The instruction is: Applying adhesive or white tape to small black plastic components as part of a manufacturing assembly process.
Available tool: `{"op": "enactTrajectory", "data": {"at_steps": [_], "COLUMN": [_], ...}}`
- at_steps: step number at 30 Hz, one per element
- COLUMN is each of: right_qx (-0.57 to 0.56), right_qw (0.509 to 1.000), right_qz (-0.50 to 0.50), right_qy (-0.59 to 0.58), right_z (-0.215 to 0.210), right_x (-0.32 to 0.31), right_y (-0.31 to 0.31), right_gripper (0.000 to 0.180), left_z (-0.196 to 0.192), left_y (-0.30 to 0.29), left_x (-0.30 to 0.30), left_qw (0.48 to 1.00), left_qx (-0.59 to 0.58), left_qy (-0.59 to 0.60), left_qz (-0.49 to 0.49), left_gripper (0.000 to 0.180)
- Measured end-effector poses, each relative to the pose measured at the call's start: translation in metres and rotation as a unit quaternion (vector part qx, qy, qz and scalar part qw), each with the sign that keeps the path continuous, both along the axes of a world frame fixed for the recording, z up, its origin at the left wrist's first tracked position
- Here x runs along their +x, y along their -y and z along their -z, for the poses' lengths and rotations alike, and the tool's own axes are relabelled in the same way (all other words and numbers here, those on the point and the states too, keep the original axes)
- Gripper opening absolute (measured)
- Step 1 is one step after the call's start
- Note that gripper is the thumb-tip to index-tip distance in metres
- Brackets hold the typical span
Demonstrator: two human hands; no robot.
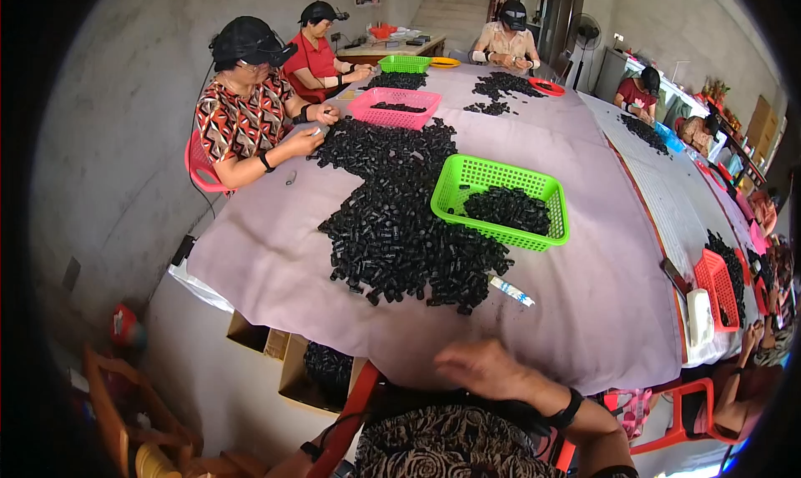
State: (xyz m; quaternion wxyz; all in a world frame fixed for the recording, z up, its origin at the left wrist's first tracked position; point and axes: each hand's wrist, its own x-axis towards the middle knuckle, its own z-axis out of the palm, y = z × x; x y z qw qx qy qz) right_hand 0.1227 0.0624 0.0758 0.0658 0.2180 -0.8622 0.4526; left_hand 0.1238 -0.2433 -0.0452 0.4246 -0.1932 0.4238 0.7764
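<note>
My right hand (484,369) is over the near edge of the table, blurred by motion. Its fingers stretch to the left, and I see nothing held in them. Low at the left, beside a red chair frame (357,411), only a bit of my left hand (288,465) shows past its black wristband; its fingers are out of sight. A large heap of small black cylindrical pieces (400,228) lies on the cloth in front of me. At the heap's right stands a green plastic basket (555,228) partly filled with similar pieces. Near its front lies a white-and-blue strip (511,291).
A pink basket (417,118) stands at the heap's far end. A person (250,128) at the left handles a small piece; others work further back and at the right. Below the table edge, a cardboard box (292,378) holds black pieces. A red basket (717,282) is at the right.
</note>
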Motion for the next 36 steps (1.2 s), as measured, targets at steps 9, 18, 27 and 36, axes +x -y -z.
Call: {"op": "enactTrajectory", "data": {"at_steps": [9, 18, 27, 36], "right_qx": [0.106, 0.253, 0.109, 0.044], "right_qw": [0.966, 0.952, 0.957, 0.945], "right_qz": [-0.158, -0.131, -0.218, -0.23], "right_qy": [0.177, 0.115, 0.157, 0.227], "right_z": [0.1, 0.116, 0.112, 0.137], "right_x": [0.001, -0.01, -0.022, -0.024], "right_y": [0.049, 0.051, 0.052, 0.047], "right_gripper": [0.025, 0.042, 0.035, 0.039], "left_z": [-0.009, -0.004, -0.023, 0.065], "left_y": [0.001, 0.001, -0.01, 0.015], "left_x": [0.004, 0.003, 0.001, -0.035], "left_qw": [0.999, 0.998, 0.966, 0.97], "left_qx": [-0.017, -0.038, -0.044, -0.085], "left_qy": [-0.026, -0.038, -0.202, -0.148], "left_qz": [0.017, 0.026, 0.154, 0.175], "left_gripper": [0.04, 0.041, 0.045, 0.034]}}
